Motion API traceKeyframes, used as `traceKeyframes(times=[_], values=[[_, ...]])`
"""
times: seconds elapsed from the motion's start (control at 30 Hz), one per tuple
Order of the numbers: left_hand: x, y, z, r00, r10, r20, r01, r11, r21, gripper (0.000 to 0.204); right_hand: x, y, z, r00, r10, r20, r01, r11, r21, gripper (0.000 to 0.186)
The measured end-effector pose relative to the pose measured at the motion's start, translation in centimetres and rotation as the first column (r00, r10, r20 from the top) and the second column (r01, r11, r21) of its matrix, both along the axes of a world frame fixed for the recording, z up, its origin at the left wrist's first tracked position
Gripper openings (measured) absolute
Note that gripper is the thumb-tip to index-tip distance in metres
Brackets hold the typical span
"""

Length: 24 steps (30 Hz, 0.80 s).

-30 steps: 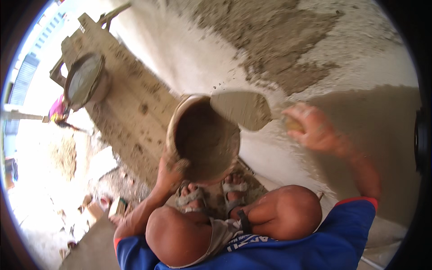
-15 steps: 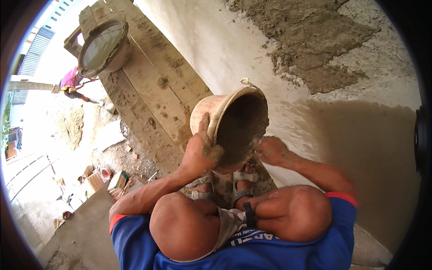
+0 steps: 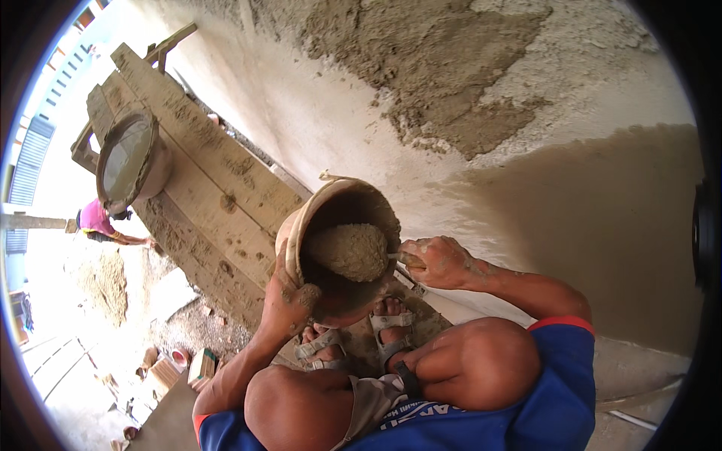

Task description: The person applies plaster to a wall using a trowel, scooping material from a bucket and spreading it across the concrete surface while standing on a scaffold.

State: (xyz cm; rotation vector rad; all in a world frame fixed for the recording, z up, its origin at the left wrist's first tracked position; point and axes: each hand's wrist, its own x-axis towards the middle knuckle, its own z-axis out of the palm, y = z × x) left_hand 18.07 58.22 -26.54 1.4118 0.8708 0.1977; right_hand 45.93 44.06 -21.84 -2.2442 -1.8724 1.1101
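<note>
My left hand (image 3: 286, 297) grips a mud-caked bucket (image 3: 289, 233) by its left side, tilted over my sandalled feet. My right hand (image 3: 436, 263) holds the handle of a trowel (image 3: 400, 257) reaching into that bucket, where a heap of wet grey mortar (image 3: 346, 252) sits on the blade, which is mostly hidden. Beyond them is the wall, with patches of rough mortar (image 3: 459, 68) and a smoother, darker plastered area (image 3: 571, 218) to the right.
A plank platform (image 3: 214, 210) runs diagonally to the left, carrying a large tub of grey water or slurry (image 3: 128, 161). A co-worker in pink (image 3: 98, 222) bends below at left, near a sand pile (image 3: 109, 286). Bricks and debris (image 3: 180, 372) lie lower left.
My right hand has moved down from the wall to the bucket's mouth; the trowel blade, outside a second ago, is now inside with a heap of mortar. The bucket has shifted about with my left hand.
</note>
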Motion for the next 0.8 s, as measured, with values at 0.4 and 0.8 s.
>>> traceKeyframes(times=[0.4, 0.8], values=[[-0.3, 0.1, 1.2, 0.993, 0.017, 0.117, -0.039, 0.981, 0.189, 0.06, 6.9, -1.3, 17.4, 0.98, -0.131, -0.148, 0.151, 0.979, 0.135, 0.042], [1.6, 0.5, 2.7, 0.997, 0.067, 0.033, -0.065, 0.996, -0.061, 0.045, 11.2, -5.1, 24.7, 0.77, -0.598, 0.222, 0.444, 0.752, 0.486, 0.049]])
